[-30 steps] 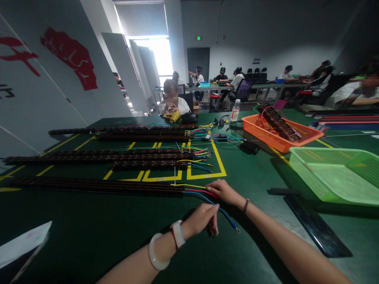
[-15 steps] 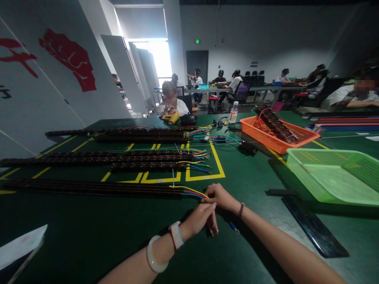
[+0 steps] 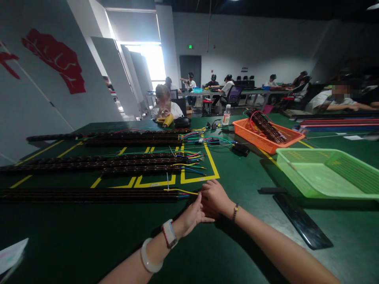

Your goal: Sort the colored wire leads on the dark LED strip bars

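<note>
The nearest dark, ribbed cable bundle [image 3: 89, 195] lies along the table, with yellow, blue and red wires [image 3: 182, 191] coming out of its right end. At the wire tips my two hands meet. My left hand [image 3: 192, 217], wearing a watch and a pale bangle, pinches the wires between thumb and finger while its other fingers stretch to the right. My right hand [image 3: 216, 198], with a beaded bracelet, is closed on the wire ends from the other side. The fingertips overlap, so the very tips of the wires are hidden.
More cable bundles [image 3: 142, 161] lie behind, across yellow tape marks. To the right are a green basket [image 3: 325, 189], an orange basket [image 3: 268, 146] with a bundle inside, and a dark flat slab [image 3: 302, 221]. A bottle [image 3: 226, 115] stands farther back. Across the table sits a person [image 3: 166, 104].
The view has shifted slightly. My right hand has closed further over the wire ends, and my left fingers now stretch rightward instead of hanging down. The blue ring terminal below my hands is out of sight.
</note>
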`<state>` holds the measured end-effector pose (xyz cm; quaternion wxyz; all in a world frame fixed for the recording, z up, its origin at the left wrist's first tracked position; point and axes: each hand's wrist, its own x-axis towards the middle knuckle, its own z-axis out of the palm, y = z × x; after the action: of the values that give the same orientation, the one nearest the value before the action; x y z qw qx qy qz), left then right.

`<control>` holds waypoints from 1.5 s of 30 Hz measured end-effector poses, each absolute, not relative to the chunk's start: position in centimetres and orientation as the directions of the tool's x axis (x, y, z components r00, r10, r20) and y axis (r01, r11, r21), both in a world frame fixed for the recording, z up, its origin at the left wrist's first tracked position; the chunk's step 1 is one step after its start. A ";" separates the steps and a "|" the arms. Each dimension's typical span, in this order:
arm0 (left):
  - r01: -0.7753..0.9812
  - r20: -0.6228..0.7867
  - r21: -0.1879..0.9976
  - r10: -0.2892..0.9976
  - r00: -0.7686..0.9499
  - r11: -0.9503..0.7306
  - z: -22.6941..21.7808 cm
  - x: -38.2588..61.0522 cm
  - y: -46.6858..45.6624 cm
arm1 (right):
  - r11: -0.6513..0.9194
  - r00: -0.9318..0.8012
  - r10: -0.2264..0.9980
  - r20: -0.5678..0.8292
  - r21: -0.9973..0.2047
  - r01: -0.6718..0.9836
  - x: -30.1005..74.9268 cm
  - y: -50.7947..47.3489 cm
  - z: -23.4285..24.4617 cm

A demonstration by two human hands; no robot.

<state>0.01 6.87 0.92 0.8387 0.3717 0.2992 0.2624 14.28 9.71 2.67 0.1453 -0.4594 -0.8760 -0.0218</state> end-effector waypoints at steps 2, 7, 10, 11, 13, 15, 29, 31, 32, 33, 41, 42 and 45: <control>-0.265 -0.297 0.751 0.668 0.682 0.605 0.9 0.0 6.9 | 0.588 -0.555 0.783 0.282 -0.044 0.808 14.1 9.5 3.0; -0.437 -0.270 0.695 0.771 0.577 0.571 0.5 0.3 6.4 | 0.610 -0.599 0.744 0.295 0.067 0.790 13.9 9.1 3.5; -0.520 -0.276 0.641 0.802 0.530 0.564 0.0 0.4 6.6 | 0.614 -0.615 0.738 0.278 0.105 0.783 13.8 8.8 3.5; -0.553 -0.282 0.620 0.816 0.505 0.556 -0.1 0.4 6.8 | 0.614 -0.620 0.736 0.273 0.115 0.781 13.8 8.7 3.5; -0.612 -0.304 0.582 0.841 0.448 0.536 -0.4 0.4 7.3 | 0.614 -0.627 0.732 0.266 0.141 0.777 13.7 8.4 3.2; -0.646 -0.324 0.557 0.853 0.410 0.522 -0.6 0.3 7.7 | 0.614 -0.639 0.722 0.266 0.180 0.769 13.4 8.0 2.9; -0.665 -0.311 0.537 0.855 0.416 0.519 -1.1 0.2 8.3 | 0.617 -0.639 0.722 0.264 0.172 0.768 12.9 6.6 2.7; -0.666 -0.315 0.538 0.855 0.411 0.518 -0.9 0.1 8.3 | 0.618 -0.628 0.729 0.272 0.132 0.775 13.0 6.7 3.4; -0.665 -0.315 0.539 0.856 0.410 0.517 -0.8 0.1 8.2 | 0.617 -0.618 0.735 0.280 0.104 0.780 13.2 6.7 3.9; -0.662 -0.314 0.542 0.855 0.411 0.518 -0.7 0.2 8.2 | 0.611 -0.602 0.744 0.290 0.070 0.789 13.4 6.8 4.4; -0.618 -0.316 0.563 0.834 0.452 0.549 -0.7 0.0 8.1 | 0.539 -0.511 0.836 0.201 -0.127 0.833 15.9 7.5 7.9; -0.611 -0.315 0.563 0.828 0.465 0.557 -0.6 -0.1 8.0 | 0.534 -0.515 0.843 0.156 -0.115 0.838 16.0 7.4 7.9; -0.606 -0.307 0.548 0.813 0.495 0.577 -0.3 -0.4 8.0 | 0.528 -0.527 0.849 0.044 -0.041 0.848 15.9 6.9 7.3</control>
<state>-0.35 7.98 -0.34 0.8440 0.1876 0.2755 0.4201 15.88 6.88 7.27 0.0289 -0.4856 -0.8737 0.0071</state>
